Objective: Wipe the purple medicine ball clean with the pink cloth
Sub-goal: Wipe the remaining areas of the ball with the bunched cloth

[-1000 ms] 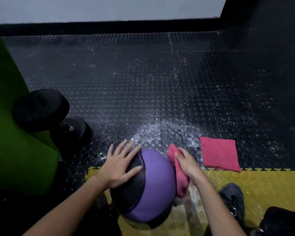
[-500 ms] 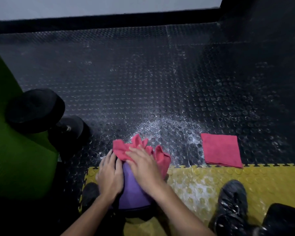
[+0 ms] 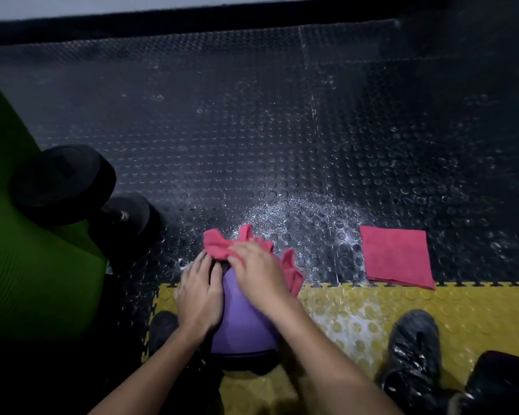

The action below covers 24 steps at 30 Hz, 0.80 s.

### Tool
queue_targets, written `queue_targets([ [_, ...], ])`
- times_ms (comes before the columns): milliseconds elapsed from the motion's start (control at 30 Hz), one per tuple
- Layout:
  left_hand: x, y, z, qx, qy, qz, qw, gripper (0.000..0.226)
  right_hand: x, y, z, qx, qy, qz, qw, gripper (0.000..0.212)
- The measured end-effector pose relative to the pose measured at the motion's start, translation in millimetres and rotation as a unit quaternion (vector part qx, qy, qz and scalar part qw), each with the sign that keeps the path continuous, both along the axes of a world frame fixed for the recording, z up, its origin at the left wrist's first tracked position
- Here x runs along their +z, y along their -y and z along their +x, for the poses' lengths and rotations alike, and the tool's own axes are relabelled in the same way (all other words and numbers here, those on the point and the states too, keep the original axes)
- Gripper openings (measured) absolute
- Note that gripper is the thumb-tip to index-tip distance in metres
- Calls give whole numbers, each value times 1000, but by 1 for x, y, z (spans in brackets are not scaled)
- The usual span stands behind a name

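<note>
The purple medicine ball with black panels rests on the floor at the bottom centre, partly on the yellow mat. My left hand lies flat on the ball's left side, fingers together. My right hand presses the crumpled pink cloth onto the top of the ball; the cloth spills out past the fingers at the far side and to the right. The lower part of the ball is hidden by my forearms.
A second pink cloth, folded flat, lies on the black studded floor to the right. A black dumbbell sits at the left on a green mat. Wet spatter marks the floor beyond the ball. A black shoe stands on the yellow mat.
My right hand carried the cloth from the ball's right side up onto its top. My left hand slid from the upper left to the ball's left side. Little has moved in the last half second.
</note>
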<state>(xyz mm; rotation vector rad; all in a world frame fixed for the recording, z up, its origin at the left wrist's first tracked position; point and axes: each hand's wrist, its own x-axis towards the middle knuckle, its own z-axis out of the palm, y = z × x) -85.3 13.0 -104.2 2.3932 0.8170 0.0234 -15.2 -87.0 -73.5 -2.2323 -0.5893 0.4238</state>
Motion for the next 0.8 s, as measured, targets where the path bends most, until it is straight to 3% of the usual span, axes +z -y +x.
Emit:
queue_targets([
  [67, 4, 0, 2, 2, 1, -5, 1000, 71, -17, 11, 33, -67, -116, -15, 991, 28],
  [167, 12, -3, 2, -19, 16, -33, 999, 62, -46, 36, 60, -161, -328, -10, 931, 33],
  [233, 12, -12, -1, -23, 37, -82, 996, 58, -60, 45, 47, -204, -362, -16, 909, 36],
  [300, 9, -26, -4, 6, 57, -117, 991, 49, -59, 44, 30, -216, -315, 11, 924, 31],
  [367, 8, -40, -9, 66, 79, -84, 991, 34, -43, 41, 19, -194, -251, 28, 948, 27],
  [433, 10, -48, -10, 115, 112, -54, 986, 31, -30, 45, 16, -176, -242, 69, 952, 26],
  [533, 17, -46, -10, 44, 112, -98, 988, 37, -26, 66, 18, -197, -300, 118, 926, 30],
  [600, 16, -50, -16, -9, 64, -60, 996, 54, -22, 71, 17, -208, -304, 116, 922, 29],
  [700, 16, -60, -15, 32, 57, -68, 996, 63, -3, 35, 6, -157, -196, 114, 961, 28],
  [800, 17, -61, -9, 53, 55, -87, 993, 57, -7, -16, -32, -11, -79, 108, 991, 34],
])
